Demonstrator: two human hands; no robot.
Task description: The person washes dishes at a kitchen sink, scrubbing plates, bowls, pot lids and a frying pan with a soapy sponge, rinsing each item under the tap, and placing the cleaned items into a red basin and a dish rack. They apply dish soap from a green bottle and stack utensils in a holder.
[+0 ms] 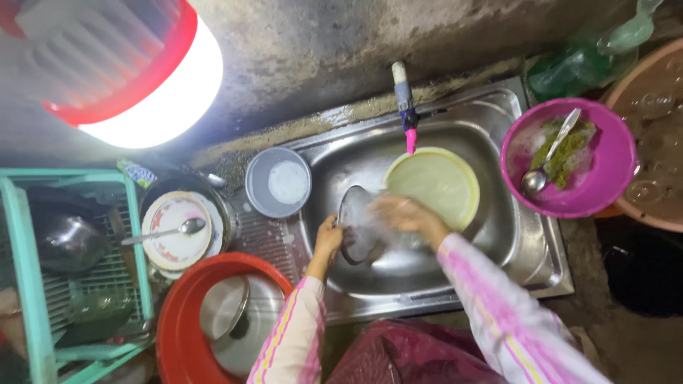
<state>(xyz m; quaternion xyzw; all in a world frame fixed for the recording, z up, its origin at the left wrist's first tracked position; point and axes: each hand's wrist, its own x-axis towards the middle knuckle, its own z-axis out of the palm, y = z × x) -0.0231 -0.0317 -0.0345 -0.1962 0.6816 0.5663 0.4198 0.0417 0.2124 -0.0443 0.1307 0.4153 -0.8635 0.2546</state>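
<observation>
Over a steel sink [530,245], my left hand [329,238] grips the edge of a dark glass lid [358,213], held tilted. My right hand [405,213] is blurred and lies against the lid's face, in soapy foam; I cannot tell whether it holds a sponge. Behind the hands a pale yellow-green plate [441,178] leans in the basin under a tap with a pink tip [408,117]. Both sleeves are pink striped.
A magenta bowl [605,192] with a spoon [544,163] and a green scrubber sits at the right. A grey pot [277,181], a patterned plate with a spoon [174,229], a red basin holding a steel lid [228,316] and a teal rack [32,284] stand left. A lit lamp [135,64] hangs above.
</observation>
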